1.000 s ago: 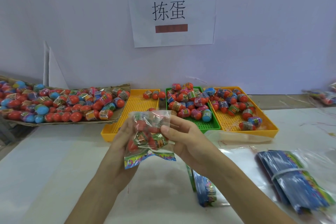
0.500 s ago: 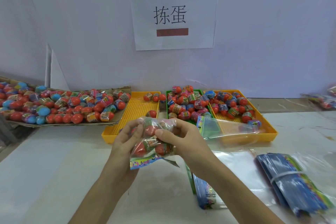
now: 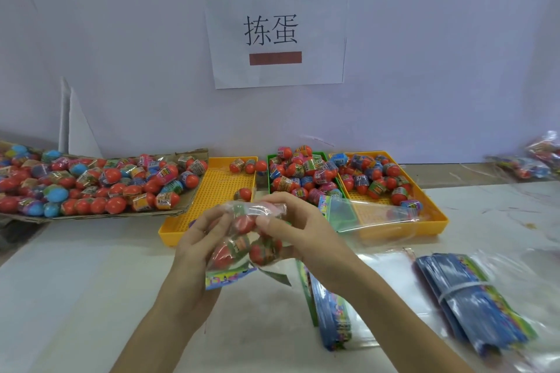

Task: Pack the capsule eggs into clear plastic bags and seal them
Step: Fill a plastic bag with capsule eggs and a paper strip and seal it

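Hiding most of the eggs (image 3: pixel 242 247) inside, a crinkled clear bag (image 3: pixel 242 239) between both hands, above the table (image 3: pixel 75 281); egg count unclear. Left hand (image 3: pixel 200 239) curled round the bag's left side, right hand (image 3: pixel 298 232) pinching its top. Bag lower and more bunched than 1 second ago. Beyond, an empty bag (image 3: pixel 372 212) now across the trays (image 3: pixel 209 191).

Bare table (image 3: pixel 75 297) left of hands.

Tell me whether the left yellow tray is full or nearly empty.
Nearly empty: the left yellow tray holds only four capsule eggs, its mesh floor mostly bare.
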`<state>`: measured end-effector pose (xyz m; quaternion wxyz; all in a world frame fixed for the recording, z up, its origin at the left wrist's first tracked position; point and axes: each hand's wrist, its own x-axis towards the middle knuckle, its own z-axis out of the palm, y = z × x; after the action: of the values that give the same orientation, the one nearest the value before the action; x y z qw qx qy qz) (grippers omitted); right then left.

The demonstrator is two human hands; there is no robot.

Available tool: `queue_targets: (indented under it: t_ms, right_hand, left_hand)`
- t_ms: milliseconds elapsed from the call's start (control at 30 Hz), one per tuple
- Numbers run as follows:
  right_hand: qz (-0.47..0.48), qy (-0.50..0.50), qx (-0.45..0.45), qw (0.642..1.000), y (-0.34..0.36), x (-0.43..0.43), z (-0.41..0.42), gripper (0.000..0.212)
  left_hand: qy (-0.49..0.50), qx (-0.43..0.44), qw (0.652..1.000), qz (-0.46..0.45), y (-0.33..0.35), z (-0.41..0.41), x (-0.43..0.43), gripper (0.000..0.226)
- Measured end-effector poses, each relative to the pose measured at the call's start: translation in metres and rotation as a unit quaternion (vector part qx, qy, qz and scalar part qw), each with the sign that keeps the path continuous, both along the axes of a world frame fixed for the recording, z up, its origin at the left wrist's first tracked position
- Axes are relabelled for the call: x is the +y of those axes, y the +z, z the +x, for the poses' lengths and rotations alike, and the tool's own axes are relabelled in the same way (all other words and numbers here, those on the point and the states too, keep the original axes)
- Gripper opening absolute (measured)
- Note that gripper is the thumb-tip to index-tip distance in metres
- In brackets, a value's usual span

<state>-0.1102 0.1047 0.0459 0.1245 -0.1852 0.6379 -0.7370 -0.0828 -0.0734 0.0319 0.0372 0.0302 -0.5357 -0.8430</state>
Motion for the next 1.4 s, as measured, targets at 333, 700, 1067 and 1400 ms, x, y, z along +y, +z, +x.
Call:
queue_targets:
  t_ms: [333, 700, 1067, 1400]
  right_hand:
    - [0.126, -0.009, 0.045, 0.991, 0.031, 0.056, -0.014, 0.02]
    - [-0.298, -0.414, -0.074, 0.857, 0.032, 0.171, -0.022, 0.025]
    - [0.291, -0.117, 0.122, 0.942, 0.023, 0.112, -0.02, 0.013]
    - [0.523, -0.112, 0.197, 0.822, 0.001, 0.111, -0.001, 0.041]
  left_hand:
    - [0.038, -0.027, 0.998, 0.037, -0.014, -0.019, -0.014, 0.057]
    - [0.01, -0.068, 0.998, -0.004, -0.007, -0.025, -0.008, 0.064]
    - [0.015, -0.06, 0.997, -0.041, -0.006, -0.012, 0.002, 0.018]
    - [0.021, -0.041, 0.996, -0.08, -0.003, -0.005, 0.003, 0.012]
